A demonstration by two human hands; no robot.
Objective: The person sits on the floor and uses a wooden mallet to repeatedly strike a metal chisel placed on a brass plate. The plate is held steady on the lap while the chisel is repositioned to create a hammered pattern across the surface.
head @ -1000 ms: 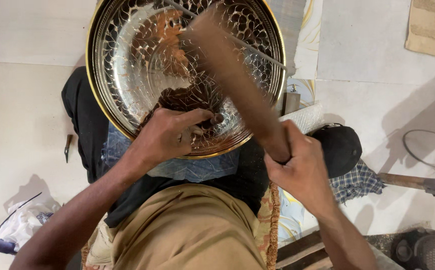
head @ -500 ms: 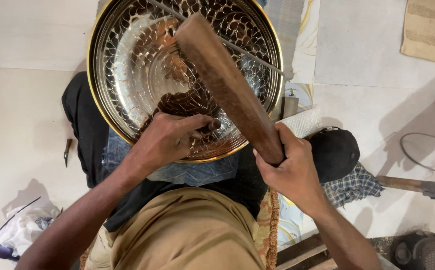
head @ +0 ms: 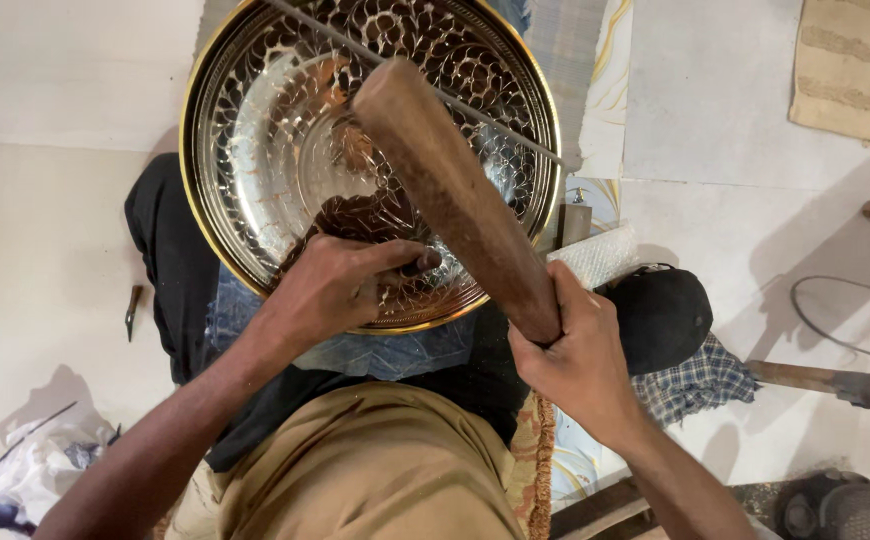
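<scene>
Head view: left hand (head: 340, 290) pinches small punch against tray (head: 255, 120); right hand (head: 575, 355) fists raised mallet (head: 455, 195). Risk: off-aim blow hits fingers, or punch skids.

Raised wooden mallet (head: 455, 200) over engraved tray (head: 255, 130)

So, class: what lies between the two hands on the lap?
In the head view, the tray's gold rim and dark cloth lie between the left hand and right hand.
</scene>
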